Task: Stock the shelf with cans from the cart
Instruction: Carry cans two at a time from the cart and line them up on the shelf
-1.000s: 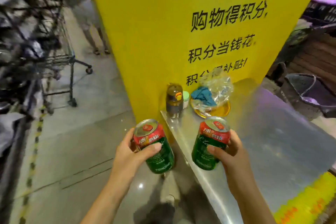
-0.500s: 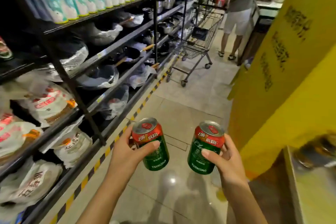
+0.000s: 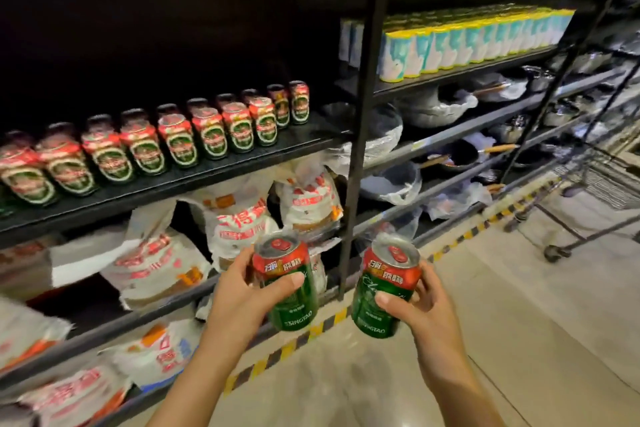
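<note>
My left hand [image 3: 242,298] grips a green and red beer can [image 3: 289,288], upright and tilted slightly. My right hand [image 3: 424,308] grips a second matching can [image 3: 384,295] beside it. Both cans hang in front of the lower shelves, apart from each other. Above and to the left, a black shelf [image 3: 194,180] carries a long row of the same cans [image 3: 180,140], with bare shelf at its right end near the upright post [image 3: 360,149].
White bags [image 3: 242,218] fill the shelves below the cans. Blue and yellow packs [image 3: 467,42] and wrapped pans [image 3: 440,107] sit in the right bay. A wire cart [image 3: 595,184] stands at the far right on the tiled floor.
My view has swung left from the aisle to face the shelf. The row of cans has come into view. Both hands still hold their cans the same way.
</note>
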Demonstrator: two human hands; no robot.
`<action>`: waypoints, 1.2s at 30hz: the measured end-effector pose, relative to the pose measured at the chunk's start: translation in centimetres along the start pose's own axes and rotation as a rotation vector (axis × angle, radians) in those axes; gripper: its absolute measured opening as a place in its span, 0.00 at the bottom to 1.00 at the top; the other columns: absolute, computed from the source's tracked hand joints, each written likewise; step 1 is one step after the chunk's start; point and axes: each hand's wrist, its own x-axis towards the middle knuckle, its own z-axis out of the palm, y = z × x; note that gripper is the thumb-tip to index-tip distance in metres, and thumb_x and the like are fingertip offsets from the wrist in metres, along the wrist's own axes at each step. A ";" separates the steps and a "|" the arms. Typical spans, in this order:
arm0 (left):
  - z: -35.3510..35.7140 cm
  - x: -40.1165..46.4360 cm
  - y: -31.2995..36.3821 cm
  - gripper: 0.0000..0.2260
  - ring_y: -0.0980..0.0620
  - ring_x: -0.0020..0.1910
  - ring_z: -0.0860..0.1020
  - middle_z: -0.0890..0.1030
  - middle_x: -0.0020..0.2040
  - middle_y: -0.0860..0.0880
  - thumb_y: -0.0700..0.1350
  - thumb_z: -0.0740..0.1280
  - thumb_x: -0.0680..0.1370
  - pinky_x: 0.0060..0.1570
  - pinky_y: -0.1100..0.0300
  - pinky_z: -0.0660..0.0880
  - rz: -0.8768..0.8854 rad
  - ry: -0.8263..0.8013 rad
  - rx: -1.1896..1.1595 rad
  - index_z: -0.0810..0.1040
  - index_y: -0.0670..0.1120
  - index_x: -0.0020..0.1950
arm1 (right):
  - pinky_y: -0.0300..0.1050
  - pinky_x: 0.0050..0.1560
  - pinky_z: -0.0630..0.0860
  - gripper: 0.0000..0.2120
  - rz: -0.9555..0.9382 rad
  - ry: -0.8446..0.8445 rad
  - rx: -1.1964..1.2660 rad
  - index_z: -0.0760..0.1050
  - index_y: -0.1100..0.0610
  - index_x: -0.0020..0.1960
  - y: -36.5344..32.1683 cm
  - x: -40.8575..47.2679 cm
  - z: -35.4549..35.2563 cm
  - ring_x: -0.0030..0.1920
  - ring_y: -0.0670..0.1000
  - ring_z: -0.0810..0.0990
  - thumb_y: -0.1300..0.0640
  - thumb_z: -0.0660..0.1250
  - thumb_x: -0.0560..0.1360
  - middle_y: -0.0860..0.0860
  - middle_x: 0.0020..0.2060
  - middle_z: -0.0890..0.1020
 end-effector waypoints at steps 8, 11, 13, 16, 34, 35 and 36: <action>-1.8 7.2 -0.4 0.28 0.54 0.51 0.80 0.83 0.49 0.52 0.51 0.81 0.57 0.46 0.60 0.74 -0.040 0.143 -0.022 0.78 0.51 0.55 | 0.36 0.41 0.78 0.35 0.080 -0.128 -0.025 0.75 0.48 0.56 0.8 11.1 3.1 0.48 0.43 0.82 0.54 0.78 0.49 0.44 0.48 0.83; -0.6 10.7 -0.4 0.27 0.54 0.51 0.79 0.83 0.49 0.51 0.50 0.76 0.57 0.46 0.59 0.74 -0.061 0.201 -0.012 0.77 0.52 0.55 | 0.33 0.38 0.78 0.30 0.092 -0.175 -0.037 0.75 0.48 0.54 1.1 16.5 3.4 0.45 0.41 0.82 0.61 0.76 0.54 0.43 0.46 0.84; 0.5 13.3 -0.2 0.26 0.53 0.52 0.79 0.82 0.50 0.51 0.48 0.77 0.59 0.49 0.57 0.75 -0.064 0.240 0.007 0.77 0.52 0.56 | 0.34 0.39 0.78 0.30 0.088 -0.221 -0.047 0.74 0.49 0.56 0.9 20.0 3.6 0.47 0.43 0.82 0.62 0.75 0.56 0.45 0.47 0.84; 2.9 18.0 0.6 0.21 0.53 0.51 0.78 0.82 0.49 0.52 0.43 0.78 0.64 0.47 0.57 0.75 -0.046 0.318 0.042 0.77 0.54 0.53 | 0.35 0.42 0.78 0.30 0.080 -0.286 -0.055 0.74 0.51 0.57 0.4 25.6 3.1 0.49 0.45 0.82 0.60 0.76 0.57 0.46 0.49 0.84; 10.8 35.3 4.9 0.24 0.65 0.46 0.79 0.82 0.49 0.59 0.43 0.78 0.65 0.43 0.74 0.74 0.022 0.477 0.084 0.76 0.58 0.57 | 0.55 0.60 0.76 0.30 0.057 -0.462 -0.066 0.71 0.50 0.63 0.5 47.8 5.5 0.57 0.49 0.79 0.64 0.77 0.64 0.50 0.57 0.80; 10.6 35.7 4.9 0.24 0.66 0.47 0.79 0.82 0.49 0.59 0.43 0.78 0.65 0.43 0.75 0.73 0.025 0.481 0.095 0.76 0.57 0.58 | 0.55 0.60 0.76 0.30 0.058 -0.461 -0.073 0.71 0.50 0.63 0.6 48.3 5.9 0.58 0.49 0.79 0.64 0.77 0.64 0.50 0.57 0.80; 10.4 36.1 5.0 0.25 0.65 0.47 0.79 0.82 0.50 0.59 0.43 0.78 0.65 0.42 0.76 0.73 0.029 0.480 0.107 0.76 0.56 0.59 | 0.54 0.60 0.76 0.31 0.058 -0.458 -0.080 0.71 0.50 0.63 0.8 48.8 6.2 0.58 0.49 0.79 0.63 0.77 0.64 0.50 0.57 0.80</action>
